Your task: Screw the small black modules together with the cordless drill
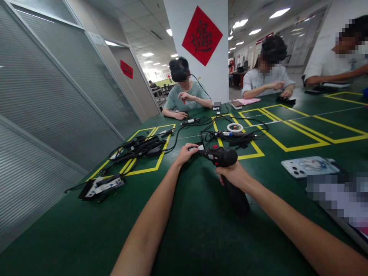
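Observation:
My right hand (234, 174) is wrapped round the grip of a black cordless drill (220, 155) with red details. The drill points left, and its front end meets a small dark, flat piece with a white part (200, 147) on the table. My left hand (186, 153) is closed on that small piece from the left, fingertips on its edge. The exact kind of the piece is too small to tell, and the drill's tip partly hides it.
Black cables and adapters (140, 149) lie in a pile at left, with a dark and white piece (102, 186) nearer me. Beyond my hands are a white tape roll (235, 127) and pen-like tools (232, 135). A phone (310, 166) lies at right. Several people sit across the table.

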A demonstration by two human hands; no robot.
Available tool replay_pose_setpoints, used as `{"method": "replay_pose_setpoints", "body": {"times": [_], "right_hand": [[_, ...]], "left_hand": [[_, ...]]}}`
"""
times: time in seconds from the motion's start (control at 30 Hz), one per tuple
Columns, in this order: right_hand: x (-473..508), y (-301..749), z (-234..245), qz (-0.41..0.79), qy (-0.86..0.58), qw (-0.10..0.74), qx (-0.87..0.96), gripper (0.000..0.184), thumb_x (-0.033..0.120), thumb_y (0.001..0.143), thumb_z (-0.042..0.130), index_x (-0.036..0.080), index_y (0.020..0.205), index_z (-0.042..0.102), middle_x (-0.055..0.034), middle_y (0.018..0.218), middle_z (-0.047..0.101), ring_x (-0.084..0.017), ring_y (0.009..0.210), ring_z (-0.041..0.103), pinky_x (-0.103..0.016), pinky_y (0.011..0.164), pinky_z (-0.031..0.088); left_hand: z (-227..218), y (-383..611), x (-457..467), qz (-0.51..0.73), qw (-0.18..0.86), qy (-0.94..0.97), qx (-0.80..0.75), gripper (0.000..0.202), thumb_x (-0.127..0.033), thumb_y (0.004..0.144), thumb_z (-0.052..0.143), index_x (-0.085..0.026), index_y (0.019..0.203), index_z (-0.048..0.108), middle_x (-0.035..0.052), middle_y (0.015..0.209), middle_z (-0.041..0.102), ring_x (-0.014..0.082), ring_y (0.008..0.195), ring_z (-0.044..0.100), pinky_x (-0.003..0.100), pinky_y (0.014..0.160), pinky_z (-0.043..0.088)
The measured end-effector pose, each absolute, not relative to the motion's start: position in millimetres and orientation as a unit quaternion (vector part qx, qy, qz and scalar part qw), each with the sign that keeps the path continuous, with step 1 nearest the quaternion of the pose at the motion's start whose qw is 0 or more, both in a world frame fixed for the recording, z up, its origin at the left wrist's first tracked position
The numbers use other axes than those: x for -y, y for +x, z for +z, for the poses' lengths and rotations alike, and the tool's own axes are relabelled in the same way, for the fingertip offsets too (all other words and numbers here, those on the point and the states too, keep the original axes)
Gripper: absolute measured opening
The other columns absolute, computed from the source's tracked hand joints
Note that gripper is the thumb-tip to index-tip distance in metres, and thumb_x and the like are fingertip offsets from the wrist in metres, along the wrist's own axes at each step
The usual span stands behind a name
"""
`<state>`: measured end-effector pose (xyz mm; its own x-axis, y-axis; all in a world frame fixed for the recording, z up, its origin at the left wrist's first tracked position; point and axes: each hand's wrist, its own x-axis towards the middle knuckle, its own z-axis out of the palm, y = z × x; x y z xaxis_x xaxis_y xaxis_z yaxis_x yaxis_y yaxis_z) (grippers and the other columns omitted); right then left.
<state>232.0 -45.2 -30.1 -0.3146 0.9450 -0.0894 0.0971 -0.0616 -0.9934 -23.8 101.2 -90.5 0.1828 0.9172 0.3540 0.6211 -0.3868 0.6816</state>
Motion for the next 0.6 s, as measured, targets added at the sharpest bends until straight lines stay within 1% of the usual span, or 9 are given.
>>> {"method": "replay_pose_setpoints", "body": {"times": [0.6], "right_hand": [[44.4, 231.3, -31.7, 0.568, -0.453, 0.371, 0.578, 0.009, 0.019, 0.066, 0.055, 0.019, 0.058, 0.051, 0.0012, 0.044, 0.054, -0.013, 0.040, 0.053, -0.023, 0.040, 0.043]], "left_hand": [[-92.9, -24.3, -102.3, 0.374, 0.194, 0.743, -0.520, 0.033, -0.041, 0.074, 0.061, -0.024, 0.100, 0.069, 0.0050, 0.107, 0.064, 0.0228, 0.105, 0.055, 0.037, 0.098, 0.040]]}}
